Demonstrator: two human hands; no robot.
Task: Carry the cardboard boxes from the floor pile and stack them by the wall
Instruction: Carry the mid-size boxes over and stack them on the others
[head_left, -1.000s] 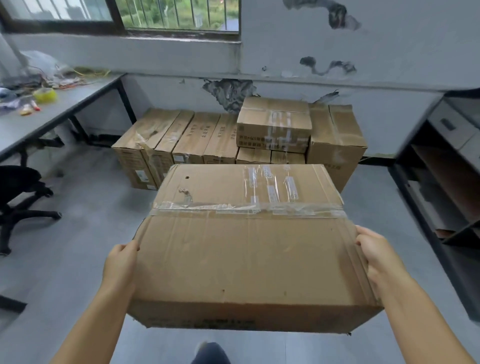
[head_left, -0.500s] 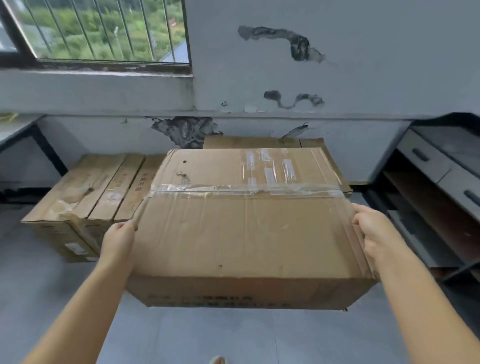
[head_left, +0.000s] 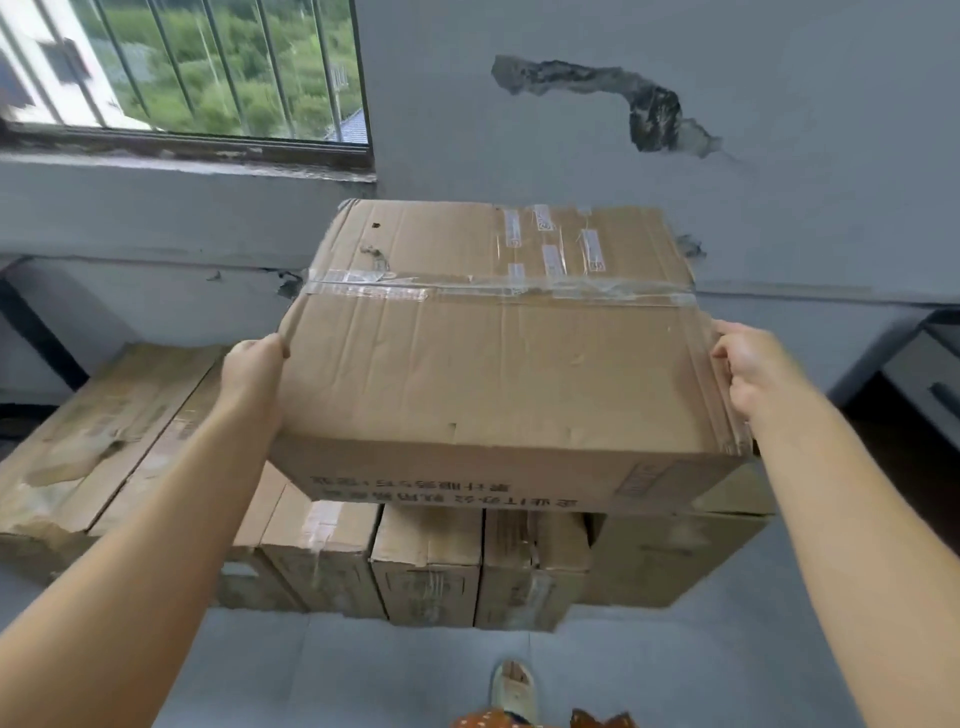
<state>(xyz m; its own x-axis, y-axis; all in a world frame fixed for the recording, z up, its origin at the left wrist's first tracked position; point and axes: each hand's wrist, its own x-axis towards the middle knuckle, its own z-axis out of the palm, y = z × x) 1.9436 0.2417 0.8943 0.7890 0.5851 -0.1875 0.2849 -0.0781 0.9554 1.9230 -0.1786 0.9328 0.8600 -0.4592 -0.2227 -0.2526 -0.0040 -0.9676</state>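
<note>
1. Compared with half a second ago, the carried box (head_left: 493, 358) is closer to the wall (head_left: 779, 104), now above the row of boxes (head_left: 426, 566) on the floor.
2. Head view: left hand (head_left: 253, 371) and right hand (head_left: 748, 364) grip its opposite sides, fingers clamped on the cardboard edges.

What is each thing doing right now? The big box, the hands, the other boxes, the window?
Big box: taped shut, held up over the row of boxes.
Left hand: grips the box's left side.
Right hand: grips the box's right side.
Row of boxes: closed, standing side by side on the floor by the wall.
Window: barred; open or closed, cannot tell.
Wall: paint peeled in patches.
</note>
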